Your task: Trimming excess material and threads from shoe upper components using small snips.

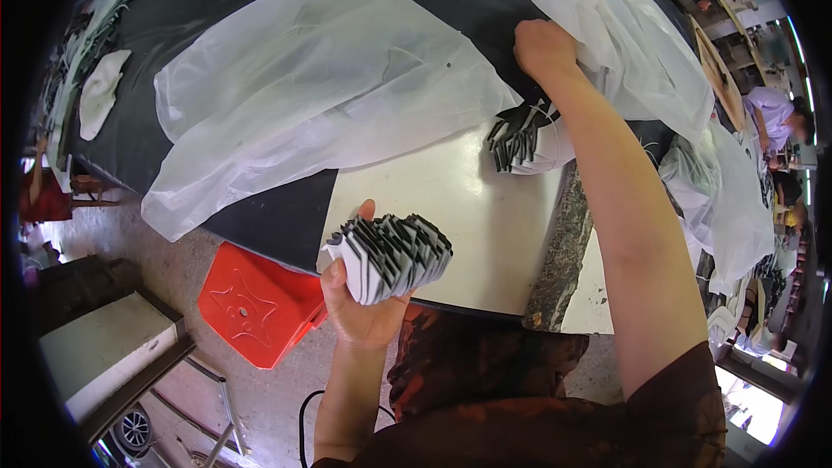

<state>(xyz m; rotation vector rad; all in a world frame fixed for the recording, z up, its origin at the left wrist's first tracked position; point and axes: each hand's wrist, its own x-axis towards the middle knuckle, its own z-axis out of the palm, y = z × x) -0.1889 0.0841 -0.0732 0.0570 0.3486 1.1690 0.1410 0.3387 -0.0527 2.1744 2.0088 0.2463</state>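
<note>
My left hand (360, 308) is closed round a thick stack of cut black-and-white pieces (394, 256), held just past the table's near edge. Farther off to the right, my right hand (546, 48) is curled into a fist over the dark tabletop, right beside a crumpled translucent plastic bag (624, 43). The back of that hand hides whatever its fingers may hold. A second bundle of similar pieces (529, 143), bound with a thin tie, rests on the table by my right forearm. A large translucent plastic bag (321, 78) spreads out left of it.
The table has a black covering (269, 212) and a pale board (416, 182), with a rough dark strip (559, 260) at the right. A red plastic stool (247, 308) stands below the left edge. More plastic bags (728, 199) lie at the right; a person (771, 117) is beyond.
</note>
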